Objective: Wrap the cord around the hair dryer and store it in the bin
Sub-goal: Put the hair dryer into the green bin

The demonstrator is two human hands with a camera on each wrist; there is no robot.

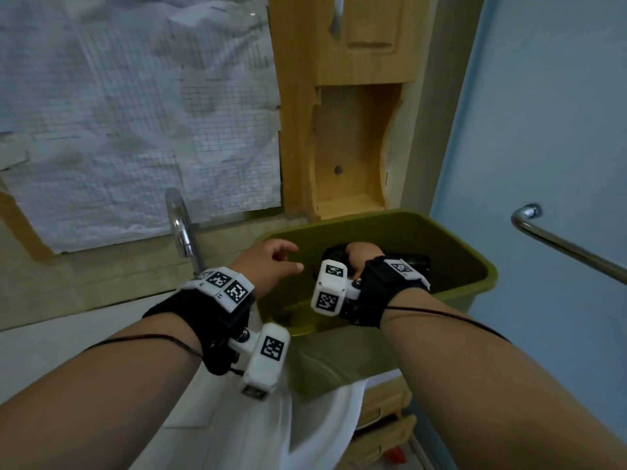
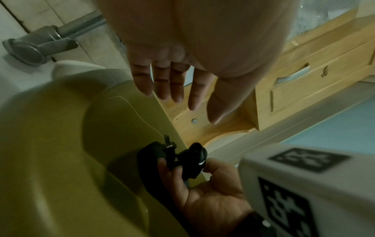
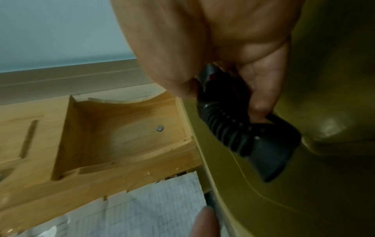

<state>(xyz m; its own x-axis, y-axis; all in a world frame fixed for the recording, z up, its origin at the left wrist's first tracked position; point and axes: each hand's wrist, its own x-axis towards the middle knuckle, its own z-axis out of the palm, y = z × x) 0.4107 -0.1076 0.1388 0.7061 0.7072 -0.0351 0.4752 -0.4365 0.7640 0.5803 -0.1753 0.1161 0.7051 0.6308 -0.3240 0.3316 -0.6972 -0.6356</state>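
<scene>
The green bin [image 1: 481,276] is sitting at the edge of the white bench [image 1: 51,351], right by the wooden frame [image 1: 349,137] and the blue wall [image 1: 543,113]. Part of it may be hanging past the bench edge, so if you are pushing down hard on one side, it could be tipping or sliding off.

The black hair dryer [image 3: 251,133] is down inside the bin, close to the far wall. Your right hand [image 1: 358,256] is curling round it and holding it tight. If you are letting go while it is up in the air, it could be dropping with a bang and cracking.

Your left hand [image 1: 271,262] is floating over the near rim of the bin with its fingers [image 2: 162,83] straight and loose. It is holding nothing. It is close to your right hand, so the two could be bumping when you are pulling out.

The cord [image 2: 148,160] is looking like a dark loop beside the dryer, with the plug [image 2: 169,149] poking up. I cannot tell how snugly it is wrapped. If it is loose, it could be coming undone when you are opening your fingers, or the plug could be catching on your hand and dragging the dryer back up.

The thin black strings on your arms could be snagging on the bin rim too.
</scene>
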